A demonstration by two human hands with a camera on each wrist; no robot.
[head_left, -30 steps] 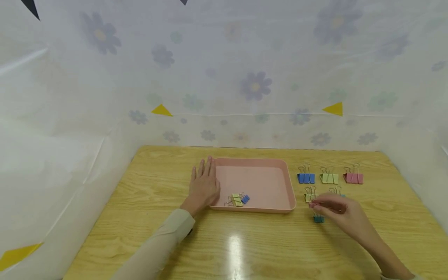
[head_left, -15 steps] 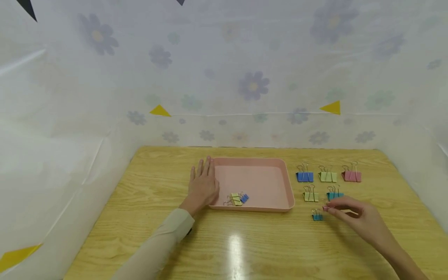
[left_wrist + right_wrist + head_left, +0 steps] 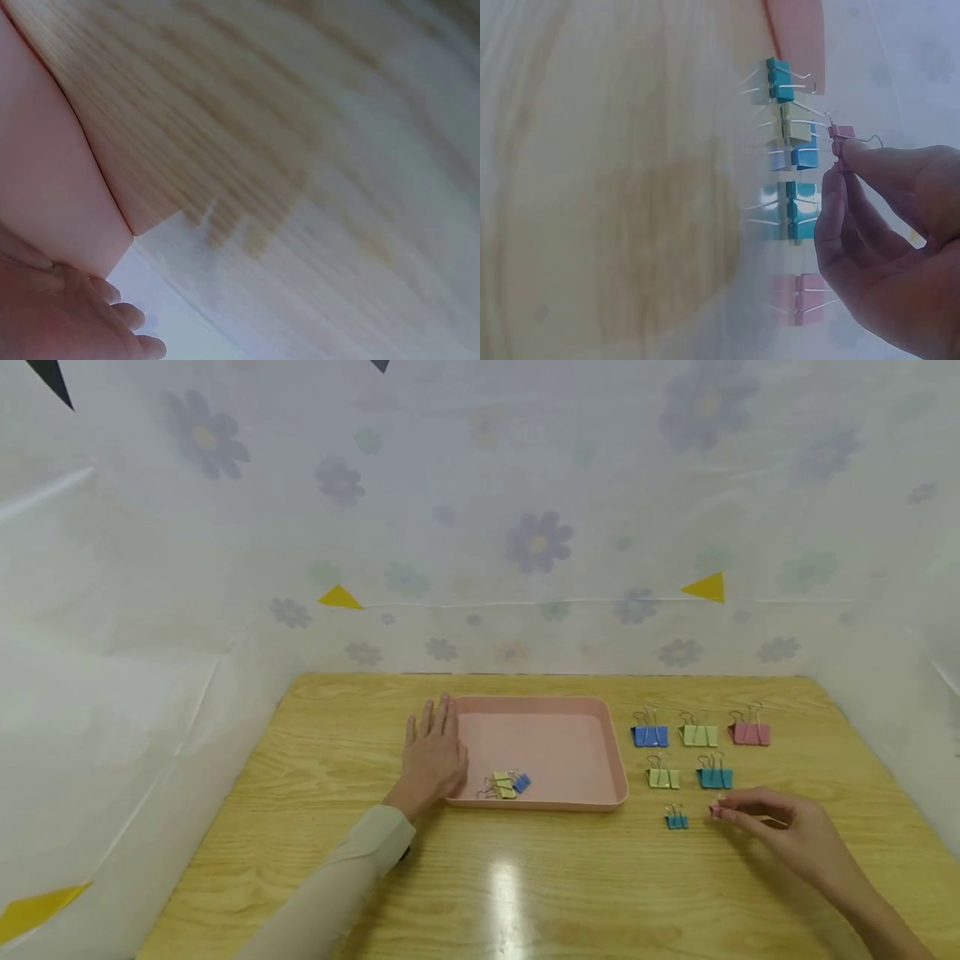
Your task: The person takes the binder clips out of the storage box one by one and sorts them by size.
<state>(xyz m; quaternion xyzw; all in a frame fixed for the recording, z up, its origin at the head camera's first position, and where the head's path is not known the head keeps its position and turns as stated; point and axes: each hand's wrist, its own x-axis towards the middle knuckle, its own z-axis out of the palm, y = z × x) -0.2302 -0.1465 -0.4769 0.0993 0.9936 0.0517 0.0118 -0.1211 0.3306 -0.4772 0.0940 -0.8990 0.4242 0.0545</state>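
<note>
My right hand [image 3: 798, 827] pinches a small pink binder clip [image 3: 715, 811] between thumb and fingertips, low over the table, right of a small teal binder clip [image 3: 677, 821]. In the right wrist view the pink clip's wire handle sticks out past the thumb. Just behind are a yellow binder clip [image 3: 663, 777] and a larger teal one [image 3: 715, 777]. My left hand [image 3: 433, 764] rests along the left side of a pink tray [image 3: 555, 743] with its fingers straight. Near the tray's front left lie yellow clips [image 3: 503, 786] and a blue clip [image 3: 522, 783].
Farther back on the table, in a row, stand a large blue binder clip [image 3: 650, 736], a light yellow one [image 3: 699, 736] and a dark pink one [image 3: 750, 733]. A flower-printed sheet [image 3: 450, 527] encloses the wooden table [image 3: 337, 735] behind and at both sides.
My right hand has carried the small pink clip rightward, from in front of the yellow clip to beyond the small teal one. My left hand keeps its place at the tray.
</note>
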